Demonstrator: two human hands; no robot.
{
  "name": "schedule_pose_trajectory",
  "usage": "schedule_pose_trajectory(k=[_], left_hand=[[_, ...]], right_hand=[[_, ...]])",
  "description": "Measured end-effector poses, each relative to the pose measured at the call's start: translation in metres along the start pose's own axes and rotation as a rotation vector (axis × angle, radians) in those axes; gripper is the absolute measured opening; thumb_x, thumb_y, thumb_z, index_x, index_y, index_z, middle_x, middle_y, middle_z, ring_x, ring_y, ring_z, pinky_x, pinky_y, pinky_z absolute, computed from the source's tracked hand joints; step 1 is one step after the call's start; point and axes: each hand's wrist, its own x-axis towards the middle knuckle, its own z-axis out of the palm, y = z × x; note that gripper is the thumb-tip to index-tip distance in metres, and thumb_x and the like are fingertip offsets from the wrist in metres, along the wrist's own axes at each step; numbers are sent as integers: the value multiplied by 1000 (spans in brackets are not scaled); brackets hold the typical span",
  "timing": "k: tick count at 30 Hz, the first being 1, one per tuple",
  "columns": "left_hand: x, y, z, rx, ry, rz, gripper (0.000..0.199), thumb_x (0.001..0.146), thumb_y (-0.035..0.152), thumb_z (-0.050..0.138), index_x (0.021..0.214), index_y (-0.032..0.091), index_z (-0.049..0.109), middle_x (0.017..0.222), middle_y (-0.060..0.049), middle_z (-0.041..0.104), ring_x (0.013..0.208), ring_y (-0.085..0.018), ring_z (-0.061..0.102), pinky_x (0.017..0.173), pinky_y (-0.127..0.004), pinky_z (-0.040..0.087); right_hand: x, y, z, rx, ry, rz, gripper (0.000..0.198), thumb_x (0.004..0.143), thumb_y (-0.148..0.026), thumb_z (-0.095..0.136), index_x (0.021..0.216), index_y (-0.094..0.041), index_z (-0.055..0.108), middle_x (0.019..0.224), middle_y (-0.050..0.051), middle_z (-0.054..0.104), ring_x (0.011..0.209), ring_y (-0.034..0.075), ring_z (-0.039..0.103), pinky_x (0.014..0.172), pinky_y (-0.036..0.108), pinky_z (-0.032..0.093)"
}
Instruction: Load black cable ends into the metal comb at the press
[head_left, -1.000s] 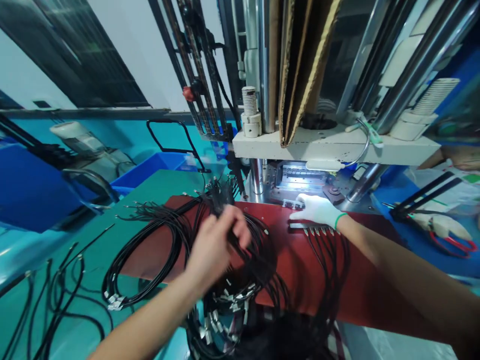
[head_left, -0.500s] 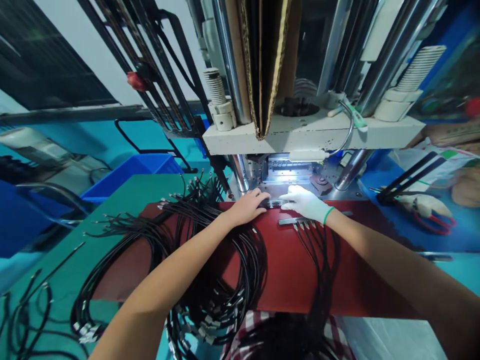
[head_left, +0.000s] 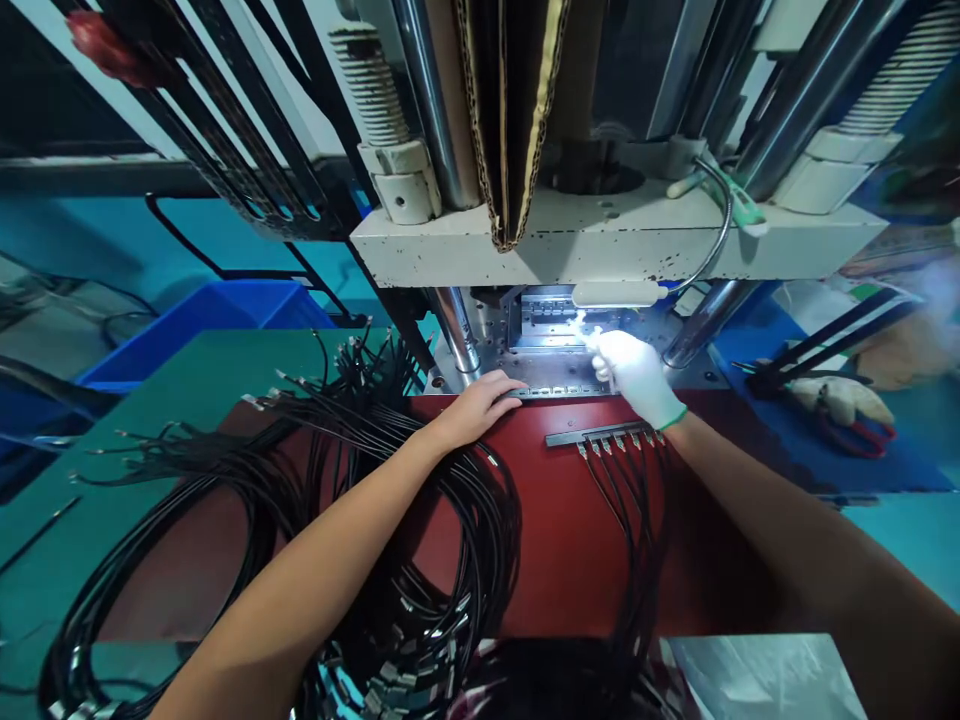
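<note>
Now the gloved right hand (head_left: 634, 368) has moved forward from the red mat (head_left: 570, 530) into the lit press opening (head_left: 559, 322), fingers pinched on something too small to identify. Bare left hand (head_left: 480, 405) rests flat, open, on a metal strip (head_left: 562, 391) at the press edge, having left the black cables (head_left: 420, 500). A loaded cable holder (head_left: 600, 436) waits nearby.

No text, label or number can be read — not on the press (head_left: 600, 245), not anywhere.
</note>
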Motion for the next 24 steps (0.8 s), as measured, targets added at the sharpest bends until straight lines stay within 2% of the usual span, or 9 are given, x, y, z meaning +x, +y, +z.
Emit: schedule_pose_trajectory(k=[4, 6, 9, 11, 13, 16, 19, 22, 24], left_hand=[[-1, -2, 1, 2, -2, -6, 34, 96, 33, 47, 120, 13, 61, 104, -10, 60, 101, -20, 57, 94, -35, 46], [-1, -2, 1, 5, 6, -11, 35, 95, 33, 48, 120, 13, 61, 103, -10, 59, 100, -20, 57, 94, -36, 46], [-2, -1, 2, 17, 34, -26, 32, 95, 32, 48, 119, 15, 61, 102, -9, 59, 100, -20, 57, 94, -36, 46], [-3, 1, 2, 44, 60, -29, 29, 95, 31, 49, 117, 17, 61, 103, -9, 59, 101, -20, 56, 94, -37, 45], [-3, 2, 2, 100, 85, -30, 26, 94, 31, 50, 114, 17, 60, 104, -9, 59, 102, -21, 55, 95, -38, 44], [-4, 4, 2, 169, 97, -48, 24, 93, 31, 53, 108, 15, 59, 103, -10, 58, 100, -23, 54, 93, -40, 44], [-4, 3, 1, 161, 91, -61, 24, 92, 31, 53, 108, 14, 61, 102, -10, 59, 99, -23, 54, 92, -40, 44], [-3, 2, 0, 132, 104, -65, 25, 92, 30, 54, 110, 15, 62, 101, -9, 58, 99, -22, 54, 94, -39, 44], [-3, 0, 0, 118, 113, -68, 24, 91, 30, 55, 110, 17, 63, 100, -8, 58, 99, -21, 54, 94, -38, 44]], right_hand=[[-18, 2, -33, 161, 147, 77, 43, 91, -59, 45, 92, -17, 55, 64, -1, 47, 51, 10, 42, 48, 23, 39], [-27, 6, -46, 166, 175, 115, 47, 91, -60, 46, 92, -16, 58, 62, -2, 44, 51, 10, 40, 45, 22, 36], [-32, 10, -55, -47, 174, 135, 48, 92, -59, 41, 93, -15, 61, 63, -1, 45, 51, 11, 41, 46, 23, 38], [-28, 10, -56, -201, 185, 122, 41, 89, -55, 49, 88, -16, 62, 66, 0, 52, 54, 12, 46, 52, 26, 42], [-17, 9, -56, -304, 202, 111, 32, 86, -47, 56, 82, -16, 62, 70, 2, 59, 59, 14, 52, 61, 29, 46], [13, 12, -55, -443, 182, 81, 26, 91, -37, 50, 88, -17, 65, 84, 6, 68, 78, 19, 62, 78, 33, 49], [51, 21, -53, -560, 144, 79, 26, 91, -30, 49, 95, -14, 68, 105, 11, 68, 103, 25, 61, 94, 38, 45], [83, 27, -47, -628, 121, 128, 23, 88, -24, 53, 99, -11, 69, 109, 15, 68, 111, 29, 59, 99, 45, 42], [91, 24, -43, -643, 98, 137, 26, 89, -25, 54, 105, -12, 68, 111, 14, 67, 115, 30, 57, 99, 46, 42]])
